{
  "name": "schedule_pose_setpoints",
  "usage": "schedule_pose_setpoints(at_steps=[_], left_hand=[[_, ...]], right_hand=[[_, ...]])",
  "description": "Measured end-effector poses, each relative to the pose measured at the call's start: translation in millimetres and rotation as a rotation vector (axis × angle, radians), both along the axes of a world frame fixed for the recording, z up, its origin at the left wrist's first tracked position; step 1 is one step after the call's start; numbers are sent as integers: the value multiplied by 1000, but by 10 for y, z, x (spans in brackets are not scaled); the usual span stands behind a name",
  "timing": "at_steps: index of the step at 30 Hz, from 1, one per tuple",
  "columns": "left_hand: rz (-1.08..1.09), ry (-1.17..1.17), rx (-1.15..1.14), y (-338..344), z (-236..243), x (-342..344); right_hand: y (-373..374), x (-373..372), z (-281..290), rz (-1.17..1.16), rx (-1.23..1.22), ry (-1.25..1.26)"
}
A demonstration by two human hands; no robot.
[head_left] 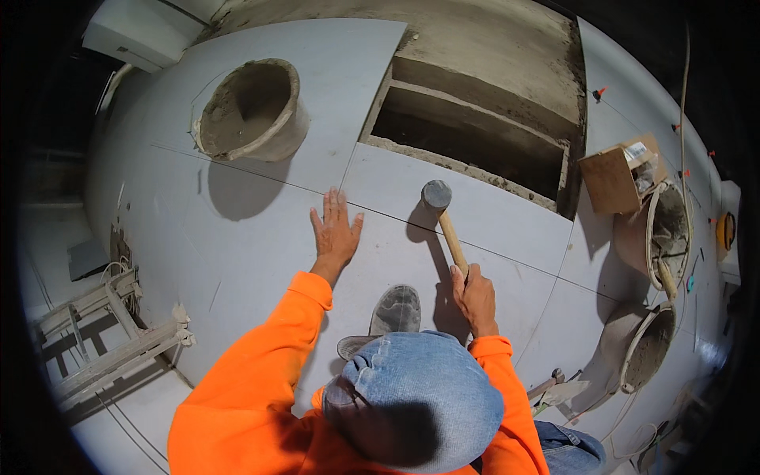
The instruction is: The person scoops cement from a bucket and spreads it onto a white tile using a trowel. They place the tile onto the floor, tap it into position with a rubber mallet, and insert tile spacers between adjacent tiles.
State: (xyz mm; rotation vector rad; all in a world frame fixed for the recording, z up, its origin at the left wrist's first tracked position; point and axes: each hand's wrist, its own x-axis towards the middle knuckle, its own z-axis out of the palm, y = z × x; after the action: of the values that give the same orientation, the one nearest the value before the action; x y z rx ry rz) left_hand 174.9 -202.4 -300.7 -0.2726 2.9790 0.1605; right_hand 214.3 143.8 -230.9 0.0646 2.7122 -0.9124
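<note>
far l: a wooden frame (119, 336) stands well apart from the work, so no bother to the l arm. next, a mortar bucket (291, 131) sits on the tiling beyond the l hand (336, 237); mind it if reaching fwd.

l hand is wide, palm down, fingers spread, seemingly resting on the near tile (380, 253), fingertips at the joint (396, 216). prob. a good spot to feel for rock or a lip btwn tiles, but fingers must be out of the mallet's path before any tap.

a shoe (396, 309) is planted just behind; best to put wt there lightly, esp. if the tile is freshly bedded (can't tell).

mallet (446, 226) is r of the l hand, its dark head up nr the joint, apart from the surface judging by the shadow. pit (467, 171) lies beyond, so go easy on the far tile (495, 202) nr that edge, b/c it could chip. r hand (475, 301) is wrapped round the lower handle: fine for short, soft taps, face square & flat.

far r: cardboard box (609, 184) & two buckets, upper (632, 241) & lower (620, 340), leave swing room.
</note>
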Motion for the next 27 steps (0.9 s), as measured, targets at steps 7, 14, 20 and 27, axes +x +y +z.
schedule_pose_setpoints(at_steps=[7, 14, 20, 27], left_hand=[[171, 17, 0, 5, -75, 61], [21, 128, 61, 982, 29, -14], [-1105, 56, 292, 2901, -111, -183], [-1320, 124, 360, 4144, -125, -404]], right_hand=[[199, 94, 73, -98, 2, -23], [409, 273, 246, -295, -36, 30], [809, 467, 561, -620, -134, 174], [1323, 561, 692, -816, -104, 259]])
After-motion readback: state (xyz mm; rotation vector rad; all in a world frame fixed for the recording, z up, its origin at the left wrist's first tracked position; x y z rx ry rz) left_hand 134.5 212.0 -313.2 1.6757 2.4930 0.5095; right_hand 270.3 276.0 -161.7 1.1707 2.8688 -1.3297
